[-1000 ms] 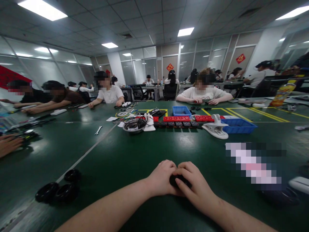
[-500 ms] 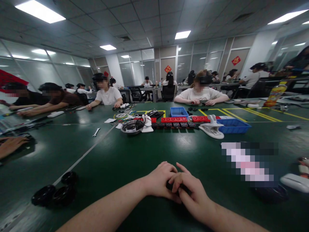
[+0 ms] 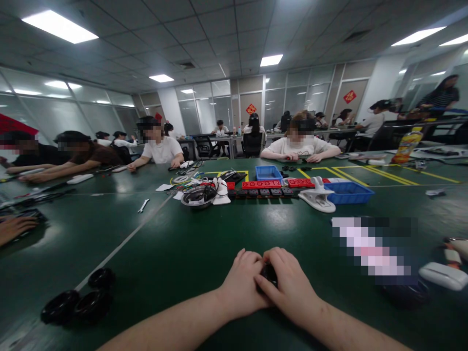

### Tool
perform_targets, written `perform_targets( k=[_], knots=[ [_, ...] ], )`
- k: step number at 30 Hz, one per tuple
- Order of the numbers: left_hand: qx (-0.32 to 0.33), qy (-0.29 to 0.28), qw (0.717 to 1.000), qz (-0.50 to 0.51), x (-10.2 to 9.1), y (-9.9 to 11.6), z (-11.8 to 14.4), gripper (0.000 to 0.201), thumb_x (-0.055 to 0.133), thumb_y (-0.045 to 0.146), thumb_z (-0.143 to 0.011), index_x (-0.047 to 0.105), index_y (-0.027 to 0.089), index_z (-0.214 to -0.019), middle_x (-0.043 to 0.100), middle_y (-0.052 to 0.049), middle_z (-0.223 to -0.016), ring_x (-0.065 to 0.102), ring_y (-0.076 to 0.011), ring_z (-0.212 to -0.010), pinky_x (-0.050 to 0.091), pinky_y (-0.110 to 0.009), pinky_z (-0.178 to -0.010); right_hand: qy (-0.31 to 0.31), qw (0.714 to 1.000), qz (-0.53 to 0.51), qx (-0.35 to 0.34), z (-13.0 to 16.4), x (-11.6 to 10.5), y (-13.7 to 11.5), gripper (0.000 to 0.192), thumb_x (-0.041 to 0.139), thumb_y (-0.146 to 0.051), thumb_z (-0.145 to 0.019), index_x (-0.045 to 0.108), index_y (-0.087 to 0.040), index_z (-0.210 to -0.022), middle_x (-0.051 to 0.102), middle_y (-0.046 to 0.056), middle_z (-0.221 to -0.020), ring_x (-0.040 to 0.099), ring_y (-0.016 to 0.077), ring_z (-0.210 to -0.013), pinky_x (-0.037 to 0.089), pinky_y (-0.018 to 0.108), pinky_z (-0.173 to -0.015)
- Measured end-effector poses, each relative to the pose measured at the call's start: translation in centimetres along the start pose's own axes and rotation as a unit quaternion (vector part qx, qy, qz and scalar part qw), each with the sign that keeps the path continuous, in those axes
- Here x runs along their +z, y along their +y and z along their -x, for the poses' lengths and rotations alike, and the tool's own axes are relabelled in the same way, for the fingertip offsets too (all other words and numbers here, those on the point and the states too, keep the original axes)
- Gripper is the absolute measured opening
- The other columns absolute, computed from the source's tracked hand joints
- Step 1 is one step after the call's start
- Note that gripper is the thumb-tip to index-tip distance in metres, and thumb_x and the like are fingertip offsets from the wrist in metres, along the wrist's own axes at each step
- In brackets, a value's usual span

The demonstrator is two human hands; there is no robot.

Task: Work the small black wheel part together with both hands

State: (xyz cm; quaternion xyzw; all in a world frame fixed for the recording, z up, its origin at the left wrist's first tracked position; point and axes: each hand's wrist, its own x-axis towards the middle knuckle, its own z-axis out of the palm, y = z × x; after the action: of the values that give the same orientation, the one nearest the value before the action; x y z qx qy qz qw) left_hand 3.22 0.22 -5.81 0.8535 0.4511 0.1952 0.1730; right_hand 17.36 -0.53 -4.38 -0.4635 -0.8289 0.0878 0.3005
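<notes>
Both hands — left hand (image 3: pixel 241 285), right hand (image 3: pixel 292 287) — around small black part (image 3: pixel 269 274), orientation hidden

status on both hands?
Left hand and right hand shut together on small black part. Black rings lie apart, left. Nothing in the way.

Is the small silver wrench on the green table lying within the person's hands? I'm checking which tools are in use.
No, the small silver wrench lies alone far left on the green table, apart from both hands.
</notes>
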Motion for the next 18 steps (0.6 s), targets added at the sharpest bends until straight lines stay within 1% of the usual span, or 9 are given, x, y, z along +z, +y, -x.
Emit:
perform_targets(
  k=[3,5,7,10,13,16,18],
  knots=[
    [-0.005,0.008,1.000,0.004,-0.2,-0.2,-0.2,0.043,0.066,0.041,-0.058,0.053,0.020,-0.094,0.053,-0.003,-0.093,0.048,-0.0215,-0.090,0.027,-0.045,-0.097,0.007,1.000,0.017,0.015,0.0,0.1,0.2,0.019,0.053,-0.034,-0.074,0.048,-0.017,-0.080,0.050,0.004,-0.077,0.047,0.0186,-0.073,0.039,0.035,-0.067],
    [-0.001,0.011,1.000,0.005,-0.3,-0.2,-0.2,0.040,0.066,0.041,-0.058,0.054,0.019,-0.090,0.053,-0.003,-0.092,0.048,-0.0213,-0.089,0.029,-0.044,-0.095,0.013,1.000,0.024,0.016,0.0,0.2,0.3,0.020,0.053,-0.035,-0.074,0.048,-0.017,-0.081,0.050,0.004,-0.077,0.047,0.0186,-0.073,0.038,0.035,-0.066],
    [0.002,0.013,1.000,0.005,-0.3,-0.3,-0.2,0.040,0.066,0.042,-0.058,0.055,0.019,-0.089,0.052,-0.003,-0.092,0.048,-0.0213,-0.089,0.030,-0.043,-0.094,0.012,0.999,0.028,0.017,0.0,0.3,0.3,0.020,0.053,-0.035,-0.074,0.047,-0.017,-0.082,0.050,0.004,-0.077,0.047,0.0187,-0.073,0.038,0.035,-0.066],
    [0.006,0.008,1.000,0.005,-0.4,-0.4,-0.2,0.044,0.066,0.043,-0.058,0.055,0.019,-0.094,0.052,-0.004,-0.093,0.047,-0.0218,-0.090,0.032,-0.042,-0.092,0.010,0.999,0.039,0.014,0.1,0.3,0.3,0.018,0.052,-0.033,-0.074,0.047,-0.017,-0.079,0.050,0.004,-0.075,0.046,0.0182,-0.071,0.037,0.034,-0.065],
    [0.015,-0.005,1.000,0.003,-0.7,-0.5,-0.4,0.047,0.066,0.042,-0.057,0.055,0.020,-0.097,0.052,-0.004,-0.093,0.046,-0.0217,-0.090,0.035,-0.040,-0.088,0.009,0.999,0.047,-0.006,0.0,0.3,0.2,0.014,0.052,-0.031,-0.073,0.048,-0.017,-0.075,0.049,0.003,-0.073,0.045,0.0169,-0.068,0.037,0.033,-0.064],
    [0.036,-0.020,0.999,0.004,-0.9,-1.0,-0.7,0.044,0.068,0.043,-0.056,0.056,0.020,-0.092,0.052,-0.003,-0.092,0.046,-0.0209,-0.088,0.038,-0.035,-0.083,0.000,0.999,0.041,-0.028,-0.1,0.1,0.1,0.012,0.053,-0.028,-0.071,0.049,-0.017,-0.074,0.050,0.004,-0.074,0.045,0.0173,-0.070,0.038,0.035,-0.066],
    [0.058,-0.026,0.998,0.007,-1.0,-1.5,-0.9,0.042,0.070,0.041,-0.054,0.057,0.020,-0.088,0.052,-0.002,-0.091,0.046,-0.0200,-0.088,0.039,-0.033,-0.081,-0.004,0.998,0.019,-0.053,-0.1,-0.3,-0.1,0.008,0.052,-0.024,-0.072,0.050,-0.018,-0.075,0.052,0.005,-0.077,0.046,0.0181,-0.073,0.039,0.036,-0.068]
  ],
)
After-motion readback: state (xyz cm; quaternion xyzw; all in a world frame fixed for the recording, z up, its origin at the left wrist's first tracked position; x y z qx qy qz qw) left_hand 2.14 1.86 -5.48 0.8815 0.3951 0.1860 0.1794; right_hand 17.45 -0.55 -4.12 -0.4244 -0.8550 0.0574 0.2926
